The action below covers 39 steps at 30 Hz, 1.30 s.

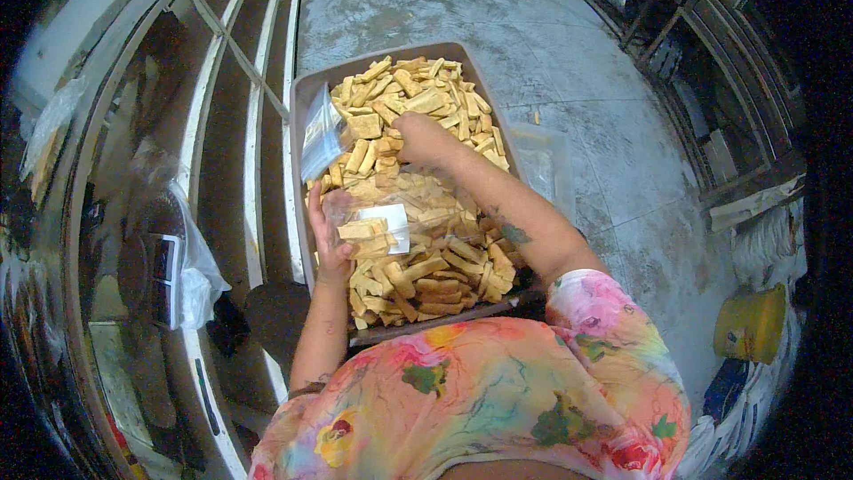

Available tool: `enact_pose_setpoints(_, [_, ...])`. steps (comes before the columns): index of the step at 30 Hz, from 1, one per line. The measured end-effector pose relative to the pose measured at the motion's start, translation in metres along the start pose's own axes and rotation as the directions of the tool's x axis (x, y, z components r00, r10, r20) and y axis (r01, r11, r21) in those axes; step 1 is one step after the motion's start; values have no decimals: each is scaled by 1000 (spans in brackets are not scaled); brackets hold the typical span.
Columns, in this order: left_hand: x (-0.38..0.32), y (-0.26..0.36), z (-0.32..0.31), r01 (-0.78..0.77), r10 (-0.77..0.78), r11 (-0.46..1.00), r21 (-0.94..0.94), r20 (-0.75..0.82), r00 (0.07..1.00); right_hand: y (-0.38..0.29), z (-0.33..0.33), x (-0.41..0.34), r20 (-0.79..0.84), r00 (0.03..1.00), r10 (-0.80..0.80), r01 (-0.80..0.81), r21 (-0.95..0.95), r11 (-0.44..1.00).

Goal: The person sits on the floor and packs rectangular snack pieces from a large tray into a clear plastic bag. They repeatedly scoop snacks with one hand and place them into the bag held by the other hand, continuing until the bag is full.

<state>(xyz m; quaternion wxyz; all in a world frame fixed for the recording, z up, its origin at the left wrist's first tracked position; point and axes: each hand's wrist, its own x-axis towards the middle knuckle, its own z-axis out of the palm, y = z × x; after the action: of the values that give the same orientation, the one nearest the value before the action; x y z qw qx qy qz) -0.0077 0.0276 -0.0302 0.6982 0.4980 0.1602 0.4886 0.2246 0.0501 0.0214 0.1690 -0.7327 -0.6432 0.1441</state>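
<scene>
A large greyish-brown plastic bin [460, 48] full of pale yellow baked sticks [433, 103] stands in front of me. At its left side my left hand [328, 237] holds a clear plastic bag [426, 197], which spreads over the heap. Several sticks [365, 235] and a white card [394, 225] show in the bag near that hand. My right hand [423, 140] reaches down into the sticks in the middle of the bin; its fingertips are hidden. A stack of clear and blue plastic packets [322, 137] leans against the bin's left inner wall.
Left of the bin runs a rack with white metal rails [253, 147]. A white-framed device [166, 280] and a crumpled clear bag [200, 287] sit on it. A translucent container [546, 167] is on the concrete floor [573, 60] at right. A yellow bucket [750, 323] stands farther right.
</scene>
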Motion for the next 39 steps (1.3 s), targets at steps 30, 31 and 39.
enact_pose_setpoints(30, [1,-2,1,-23,22,998,56,15,1000,-1,-35,15,349,717,-603,681,-169,713])
enact_pose_setpoints(31, [1,-1,2,-30,29,998,61,14,999,-3,-32,18,284,680,-676,726,-131,675])
enact_pose_setpoints(39, [1,1,2,-16,15,1000,27,24,1000,-11,2,26,173,591,-788,790,73,609])
